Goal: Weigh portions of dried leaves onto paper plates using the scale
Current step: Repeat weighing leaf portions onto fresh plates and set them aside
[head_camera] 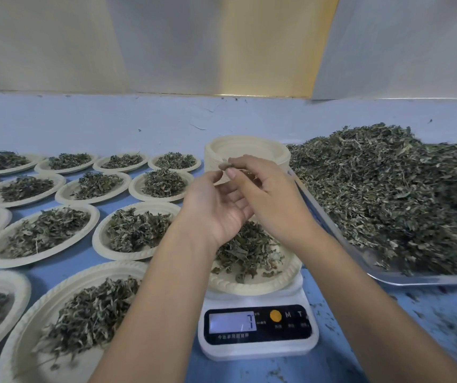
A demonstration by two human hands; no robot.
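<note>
Blue tabletop point(111, 120), pale wall panels point(166, 42)

A scale point(257, 324) sits near the front of the table point(138, 120), with a plate point(249, 287) holding a portion of leaves point(246, 252) on it. Behind it stands a stack of plates point(246, 146). To its right is a tray point(387, 279) bearing a leaf heap point(387, 189). Rows of filled plates point(42, 236) spread to its left. Above the scale, the left hand point(216, 208) meets the right hand point(271, 200), which pinches a leaf scrap point(224, 162).

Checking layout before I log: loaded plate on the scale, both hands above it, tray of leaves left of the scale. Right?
No. The head view shows the tray of leaves right of the scale, not left. The loaded plate is on it, left hand and right hand above.
</note>
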